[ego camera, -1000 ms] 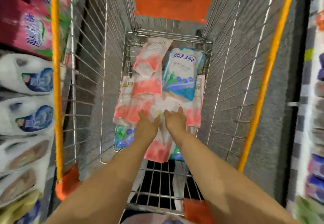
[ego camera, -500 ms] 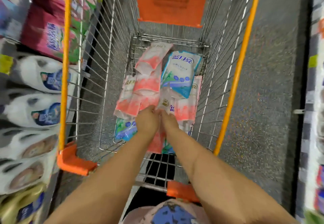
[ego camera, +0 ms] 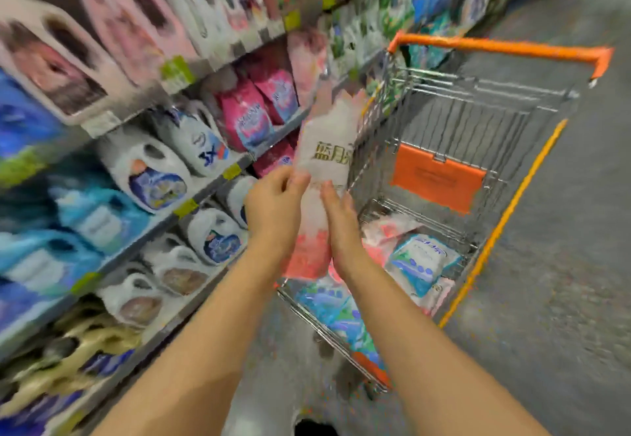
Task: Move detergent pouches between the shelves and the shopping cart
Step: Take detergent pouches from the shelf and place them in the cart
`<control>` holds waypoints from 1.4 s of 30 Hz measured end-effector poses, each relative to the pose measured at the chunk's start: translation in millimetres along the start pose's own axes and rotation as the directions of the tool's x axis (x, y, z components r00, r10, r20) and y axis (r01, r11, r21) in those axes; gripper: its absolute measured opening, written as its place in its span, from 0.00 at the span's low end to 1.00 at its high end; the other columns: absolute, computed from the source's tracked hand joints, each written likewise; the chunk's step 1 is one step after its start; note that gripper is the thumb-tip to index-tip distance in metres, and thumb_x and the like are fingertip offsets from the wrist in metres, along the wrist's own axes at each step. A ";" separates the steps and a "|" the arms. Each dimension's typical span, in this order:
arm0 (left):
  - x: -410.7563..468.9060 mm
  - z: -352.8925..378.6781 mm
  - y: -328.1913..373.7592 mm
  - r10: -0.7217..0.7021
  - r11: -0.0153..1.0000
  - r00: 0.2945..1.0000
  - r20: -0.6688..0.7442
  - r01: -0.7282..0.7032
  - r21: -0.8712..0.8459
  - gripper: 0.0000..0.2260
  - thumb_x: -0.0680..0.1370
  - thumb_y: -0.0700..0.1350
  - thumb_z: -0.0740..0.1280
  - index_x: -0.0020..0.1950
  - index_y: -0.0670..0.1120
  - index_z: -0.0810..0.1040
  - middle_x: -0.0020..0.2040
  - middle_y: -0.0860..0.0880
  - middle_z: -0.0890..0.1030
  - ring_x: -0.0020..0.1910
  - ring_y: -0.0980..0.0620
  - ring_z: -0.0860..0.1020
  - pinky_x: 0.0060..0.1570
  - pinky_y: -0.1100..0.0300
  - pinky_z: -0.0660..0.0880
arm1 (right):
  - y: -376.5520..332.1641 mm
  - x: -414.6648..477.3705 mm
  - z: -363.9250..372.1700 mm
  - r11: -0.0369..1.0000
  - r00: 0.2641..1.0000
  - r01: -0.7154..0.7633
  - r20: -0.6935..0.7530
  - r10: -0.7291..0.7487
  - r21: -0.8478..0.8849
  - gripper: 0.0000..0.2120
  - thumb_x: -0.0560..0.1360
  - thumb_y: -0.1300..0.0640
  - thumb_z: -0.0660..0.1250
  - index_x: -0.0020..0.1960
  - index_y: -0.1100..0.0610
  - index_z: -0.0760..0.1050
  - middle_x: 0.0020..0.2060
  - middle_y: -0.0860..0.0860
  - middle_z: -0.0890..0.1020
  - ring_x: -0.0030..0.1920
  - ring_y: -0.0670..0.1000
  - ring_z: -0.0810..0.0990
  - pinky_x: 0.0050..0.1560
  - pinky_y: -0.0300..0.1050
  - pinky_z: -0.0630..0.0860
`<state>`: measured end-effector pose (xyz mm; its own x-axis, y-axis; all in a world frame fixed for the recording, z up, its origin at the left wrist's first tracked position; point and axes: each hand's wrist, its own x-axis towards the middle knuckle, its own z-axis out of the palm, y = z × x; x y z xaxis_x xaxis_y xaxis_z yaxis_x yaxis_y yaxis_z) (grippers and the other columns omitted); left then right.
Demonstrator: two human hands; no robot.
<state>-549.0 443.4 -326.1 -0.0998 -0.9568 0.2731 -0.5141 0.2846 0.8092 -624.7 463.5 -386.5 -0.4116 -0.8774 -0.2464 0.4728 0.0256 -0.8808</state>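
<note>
Pouch: you are holding a white and pink pouch (ego camera: 324, 159) upright between both hands, its pink bottom end hanging down between your wrists and its top blurring out above.
Pouch place: it is hovering over the near left corner of the cart (ego camera: 461, 121), between the cart and the shelves (ego camera: 205, 182), touching neither as far as the blur lets you tell.
Left hand: your left hand (ego camera: 276, 210) is gripping the pouch's left edge, fingers curling round it at about mid-height.
Right hand: your right hand (ego camera: 341, 227) is lying flat along the pouch's right side, fingers straight and pressed together, pointing up; its thumb is hiding from view.
Cart load: more pouches are lying in the basket, a blue and white one (ego camera: 423, 264) on top at the right, pink ones (ego camera: 386, 230) beside your right wrist, blue-green ones (ego camera: 327, 302) under your right forearm.
Cart parts: an orange flap (ego camera: 437, 176) is hanging inside the far wire wall, and the orange handle (ego camera: 495, 46) is running across the far end.
Shelves: they are standing on your left, carrying white jugs (ego camera: 153, 169) on the middle levels and pink bags (ego camera: 252, 118) just behind the pouch.
Floor: grey floor (ego camera: 563, 264) is showing to the right of the cart.
</note>
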 end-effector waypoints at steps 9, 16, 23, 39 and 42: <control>38.9 -248.4 38.0 0.127 0.975 0.857 -0.499 -0.201 -0.098 0.15 0.77 0.44 0.65 0.30 0.44 0.68 0.27 0.54 0.67 0.29 0.59 0.64 0.31 0.59 0.63 | -91.4 -83.4 225.4 0.933 0.855 0.355 0.425 -0.299 -0.058 0.25 0.74 0.46 0.66 0.65 0.56 0.66 0.56 0.50 0.79 0.53 0.45 0.80 0.46 0.34 0.76; 57.8 -461.3 4.0 0.169 0.925 0.664 -0.728 -0.361 -0.115 0.17 0.73 0.52 0.64 0.39 0.37 0.71 0.35 0.43 0.73 0.35 0.50 0.70 0.37 0.48 0.71 | -83.4 -146.5 406.9 0.923 0.542 0.358 0.773 -0.331 0.144 0.21 0.69 0.52 0.69 0.60 0.54 0.69 0.50 0.47 0.81 0.48 0.45 0.82 0.43 0.34 0.78; 82.8 -621.3 -55.5 0.125 0.920 0.552 -0.824 -0.376 -0.113 0.10 0.76 0.49 0.65 0.36 0.49 0.80 0.39 0.45 0.80 0.41 0.46 0.77 0.49 0.43 0.76 | -44.4 -187.6 576.2 0.872 0.399 0.485 0.870 -0.289 0.067 0.25 0.64 0.54 0.78 0.54 0.49 0.67 0.50 0.43 0.79 0.52 0.45 0.80 0.55 0.46 0.78; 294.8 -798.2 -83.2 0.186 0.901 0.486 -0.854 -0.430 -0.049 0.06 0.80 0.43 0.61 0.48 0.46 0.78 0.45 0.50 0.82 0.43 0.52 0.81 0.41 0.59 0.78 | -110.3 -77.2 870.4 0.715 0.128 0.677 0.929 -0.349 0.175 0.20 0.68 0.54 0.76 0.58 0.57 0.78 0.53 0.55 0.83 0.52 0.54 0.82 0.55 0.53 0.79; 329.5 -828.5 -93.0 0.148 0.943 0.525 -0.838 -0.331 -0.040 0.05 0.79 0.44 0.63 0.51 0.45 0.77 0.45 0.50 0.81 0.43 0.53 0.80 0.40 0.59 0.77 | -118.6 -51.3 919.4 0.659 0.087 0.724 0.921 -0.381 0.204 0.22 0.65 0.55 0.77 0.56 0.58 0.79 0.51 0.57 0.83 0.51 0.56 0.83 0.54 0.56 0.79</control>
<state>171.7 151.0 119.7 0.5851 -0.4103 0.6995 -0.4172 0.5873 0.6935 56.7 65.1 102.3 0.5016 -0.5267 0.6863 0.1726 -0.7164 -0.6760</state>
